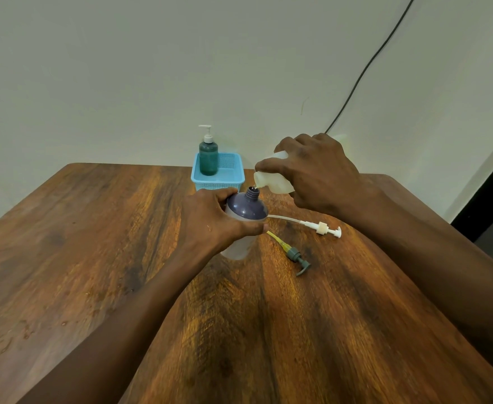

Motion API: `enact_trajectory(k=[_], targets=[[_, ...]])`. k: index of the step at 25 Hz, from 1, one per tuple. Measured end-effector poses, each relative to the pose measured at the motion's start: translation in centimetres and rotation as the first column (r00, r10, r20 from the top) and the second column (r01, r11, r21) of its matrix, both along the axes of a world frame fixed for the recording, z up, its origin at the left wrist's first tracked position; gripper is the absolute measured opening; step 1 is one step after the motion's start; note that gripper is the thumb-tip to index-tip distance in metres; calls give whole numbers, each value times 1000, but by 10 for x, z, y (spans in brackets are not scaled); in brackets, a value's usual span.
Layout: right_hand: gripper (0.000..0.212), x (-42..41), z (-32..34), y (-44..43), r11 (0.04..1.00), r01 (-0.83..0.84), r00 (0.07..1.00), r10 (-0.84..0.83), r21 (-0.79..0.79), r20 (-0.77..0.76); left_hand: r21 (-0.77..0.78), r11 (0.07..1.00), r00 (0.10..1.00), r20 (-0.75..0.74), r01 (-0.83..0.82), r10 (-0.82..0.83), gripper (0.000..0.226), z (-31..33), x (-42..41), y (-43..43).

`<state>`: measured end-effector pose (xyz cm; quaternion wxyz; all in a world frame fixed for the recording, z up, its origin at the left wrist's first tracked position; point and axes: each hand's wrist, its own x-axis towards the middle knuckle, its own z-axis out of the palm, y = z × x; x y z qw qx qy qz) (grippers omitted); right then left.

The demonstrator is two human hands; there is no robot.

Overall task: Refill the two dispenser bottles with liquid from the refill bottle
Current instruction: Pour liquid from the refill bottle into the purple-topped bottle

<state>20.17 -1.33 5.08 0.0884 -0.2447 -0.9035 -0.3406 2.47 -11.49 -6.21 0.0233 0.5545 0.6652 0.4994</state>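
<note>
My left hand (214, 221) grips a dispenser bottle (245, 209) with a dark purple top and pale body, standing on the table with its threaded neck uncapped. My right hand (316, 170) holds a whitish translucent refill bottle (271, 182) tipped to the left, its spout right over the dispenser's neck. A second dispenser bottle (208, 158), dark green with a white pump on, stands in a blue basket (233, 177) at the back. Two loose pumps lie on the table: a white pump (322, 228) and a grey pump (296, 256) with a yellow tube.
The wooden table (93, 243) ends against a pale wall behind the basket. A black cable (365, 71) runs down the wall at the right. Small droplets mark the table at the left.
</note>
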Motion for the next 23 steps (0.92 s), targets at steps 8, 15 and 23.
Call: enact_trajectory(k=[8, 15, 23], targets=[[74, -1, 0, -2, 1000, -4, 1000, 4, 2, -3, -20, 1000, 1000, 2, -8, 8, 78, 0, 0, -1], [74, -1, 1, -2, 1000, 6, 1000, -6, 3, 12, -20, 1000, 1000, 10, -20, 20, 75, 1, 2, -2], [74, 0, 1, -3, 1000, 4, 1000, -4, 8, 7, -15, 999, 999, -11, -32, 32, 71, 2, 4, -4]])
